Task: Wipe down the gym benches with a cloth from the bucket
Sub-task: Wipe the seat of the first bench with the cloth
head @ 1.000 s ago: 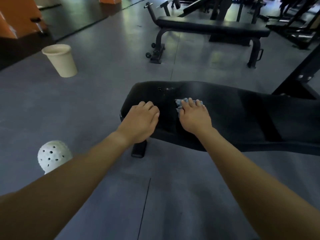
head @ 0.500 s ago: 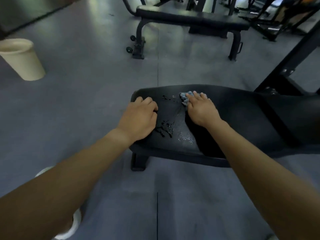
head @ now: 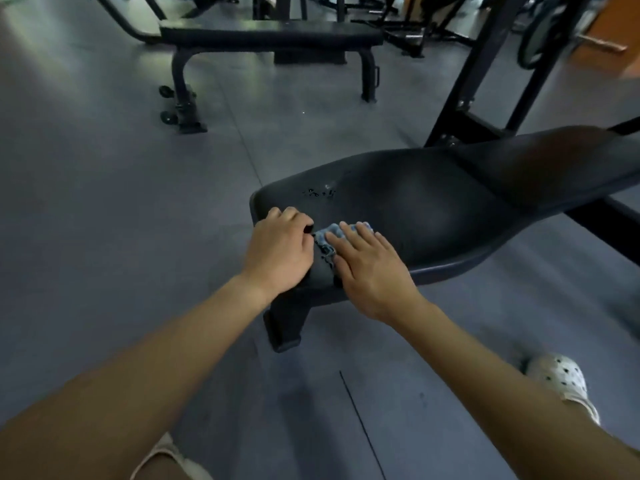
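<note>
A black padded gym bench (head: 433, 209) runs from the centre to the right edge. Near its left end lies a crumpled blue-grey cloth (head: 327, 237). My right hand (head: 370, 268) presses flat on the cloth with straight fingers, near the bench's front edge. Right beside it, my left hand (head: 280, 251) rests on the end of the pad with its fingers curled under, holding nothing that I can see. Water droplets (head: 320, 192) sit on the pad beyond the hands. The bucket is out of view.
A second flat black bench (head: 270, 38) stands across the grey floor behind. A black rack frame (head: 481, 74) rises at the right, with more machines at the back. My white perforated shoe (head: 561, 379) is on the floor at lower right.
My right hand has pulled the cloth back toward the bench's front edge, close to my left hand. The view has swung right, so the bucket has left the frame.
</note>
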A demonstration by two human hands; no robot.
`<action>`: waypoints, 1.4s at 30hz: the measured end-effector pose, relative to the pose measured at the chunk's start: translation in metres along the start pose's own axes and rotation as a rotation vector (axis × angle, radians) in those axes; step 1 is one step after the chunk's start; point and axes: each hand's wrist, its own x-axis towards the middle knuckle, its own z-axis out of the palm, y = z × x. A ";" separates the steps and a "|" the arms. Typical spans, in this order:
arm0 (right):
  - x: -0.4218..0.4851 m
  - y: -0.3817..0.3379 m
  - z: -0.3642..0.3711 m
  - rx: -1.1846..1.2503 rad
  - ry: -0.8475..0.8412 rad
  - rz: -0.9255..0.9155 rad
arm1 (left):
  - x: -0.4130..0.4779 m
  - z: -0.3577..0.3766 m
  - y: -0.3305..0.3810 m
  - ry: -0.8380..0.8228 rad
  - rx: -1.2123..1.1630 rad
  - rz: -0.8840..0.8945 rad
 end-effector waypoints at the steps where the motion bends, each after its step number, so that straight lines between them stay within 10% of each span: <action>1: -0.003 -0.002 -0.002 0.021 -0.008 0.004 | -0.003 -0.001 -0.002 -0.009 -0.008 0.027; 10: 0.033 0.009 0.000 -0.006 0.026 0.396 | -0.037 -0.011 -0.042 -0.085 -0.073 0.188; 21: -0.046 -0.068 0.010 0.191 0.120 -0.082 | -0.046 -0.022 -0.064 -0.132 -0.044 0.276; 27: -0.044 -0.037 -0.010 0.252 0.456 0.227 | -0.055 -0.026 -0.062 -0.160 -0.033 0.289; 31: -0.019 -0.026 0.003 0.186 0.330 0.344 | -0.056 -0.026 -0.065 -0.176 -0.055 0.301; 39: -0.035 -0.105 0.014 0.175 0.142 -0.144 | -0.053 -0.030 -0.078 -0.234 -0.141 0.319; 42: -0.041 -0.095 0.001 0.234 0.226 -0.060 | -0.052 -0.029 -0.082 -0.234 -0.164 0.322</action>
